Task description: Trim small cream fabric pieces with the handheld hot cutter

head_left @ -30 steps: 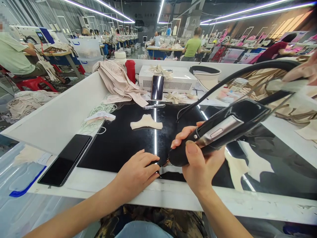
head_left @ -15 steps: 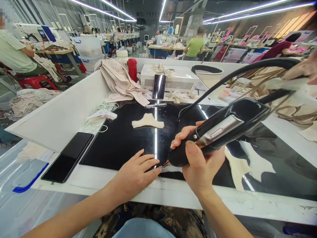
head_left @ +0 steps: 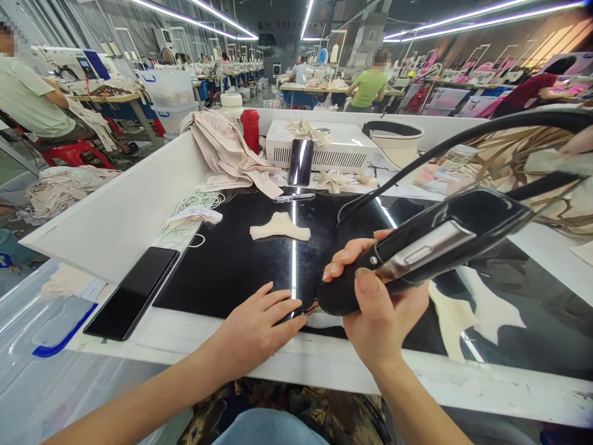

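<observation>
Head view. Over the near-right part of the glossy black board (head_left: 208,272), a corded black handheld tool (head_left: 417,253) is gripped by the right hand (head_left: 386,315), its fingers wrapped round the body. The left hand (head_left: 259,327) is laid palm down at the board's near edge, fingers loosely spread, just beside the tool's front end. A cream fabric piece (head_left: 280,228) is seen on the board's left half.
</observation>
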{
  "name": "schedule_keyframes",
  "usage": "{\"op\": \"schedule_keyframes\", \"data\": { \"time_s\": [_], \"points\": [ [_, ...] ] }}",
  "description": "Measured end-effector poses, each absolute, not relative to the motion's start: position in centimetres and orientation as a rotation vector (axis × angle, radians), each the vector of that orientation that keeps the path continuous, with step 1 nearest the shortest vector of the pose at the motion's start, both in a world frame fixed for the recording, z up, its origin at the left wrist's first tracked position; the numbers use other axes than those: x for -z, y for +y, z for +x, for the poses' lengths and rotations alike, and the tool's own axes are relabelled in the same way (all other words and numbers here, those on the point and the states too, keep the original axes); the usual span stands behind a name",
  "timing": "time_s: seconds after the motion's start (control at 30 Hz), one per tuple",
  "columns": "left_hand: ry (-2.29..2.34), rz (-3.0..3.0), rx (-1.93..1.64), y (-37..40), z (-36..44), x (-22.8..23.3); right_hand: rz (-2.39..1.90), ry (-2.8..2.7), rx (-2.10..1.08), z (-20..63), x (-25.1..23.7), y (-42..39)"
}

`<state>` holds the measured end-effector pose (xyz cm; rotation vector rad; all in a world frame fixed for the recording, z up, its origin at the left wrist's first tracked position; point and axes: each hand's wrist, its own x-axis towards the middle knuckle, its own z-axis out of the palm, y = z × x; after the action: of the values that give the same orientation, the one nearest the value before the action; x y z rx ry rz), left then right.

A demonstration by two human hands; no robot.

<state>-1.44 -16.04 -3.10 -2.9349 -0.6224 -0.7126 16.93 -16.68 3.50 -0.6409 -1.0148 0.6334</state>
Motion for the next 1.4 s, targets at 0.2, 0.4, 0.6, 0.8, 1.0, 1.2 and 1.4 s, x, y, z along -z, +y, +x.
{"op": "schedule_keyframes", "data": {
  "time_s": [0.2, 0.4, 0.6, 0.8, 1.0, 1.2, 1.4],
  "points": [
    [-0.601, -2.915, 0.734, -15.9, -1.4, 3.2, -0.65, -1.024, -0.634, 17.0, -3.2, -16.7],
    [-0.653, -2.916, 0.892, -16.0, -1.6, 2.9, -0.661, -1.005, -0.638, 17.2, -3.6, -16.8],
    [-0.726, -2.934, 0.929, -15.9, -1.6, 2.3, -0.642, -0.994, -0.674, 17.2, -3.8, -17.7],
    [-0.711, -2.977, 0.893, -15.9, -1.1, 2.4, -0.664, -0.984, -0.687, 16.8, -3.4, -18.0],
    [-0.703, -3.002, 0.823, -15.6, -0.9, 2.7, -0.691, -1.004, -0.696, 16.7, -3.4, -17.9],
    [-0.644, -3.032, 0.78, -15.0, -1.0, 2.5, -0.709, -0.94, -0.61, 18.0, -4.7, -17.7],
    [-0.63, -3.196, 0.668, -12.9, 0.1, 1.1, -0.739, -0.924, -0.574, 18.8, -4.9, -17.2]
  ]
}}
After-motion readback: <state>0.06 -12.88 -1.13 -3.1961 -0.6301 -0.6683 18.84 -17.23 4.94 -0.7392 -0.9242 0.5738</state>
